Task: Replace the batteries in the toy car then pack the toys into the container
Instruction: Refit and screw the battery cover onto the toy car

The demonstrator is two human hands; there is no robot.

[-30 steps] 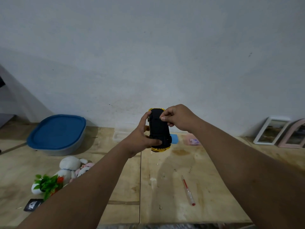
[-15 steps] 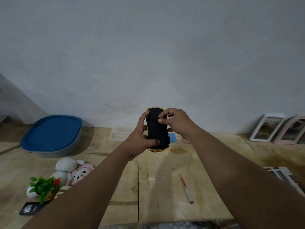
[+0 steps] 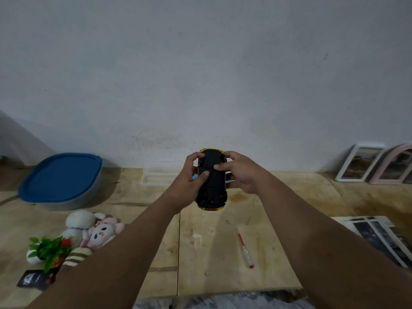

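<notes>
No text, brand or number can be read anywhere here. The one thing that carries print is a small black packet (image 3: 35, 279) lying on the desk (image 3: 211, 253) just beside the green artificial plant (image 3: 50, 250), on the side nearer the camera; it bears a pale mark and a reddish patch, but both are too small and blurred to make out. The dark underside of the toy car (image 3: 211, 181) shows no legible lettering.
</notes>
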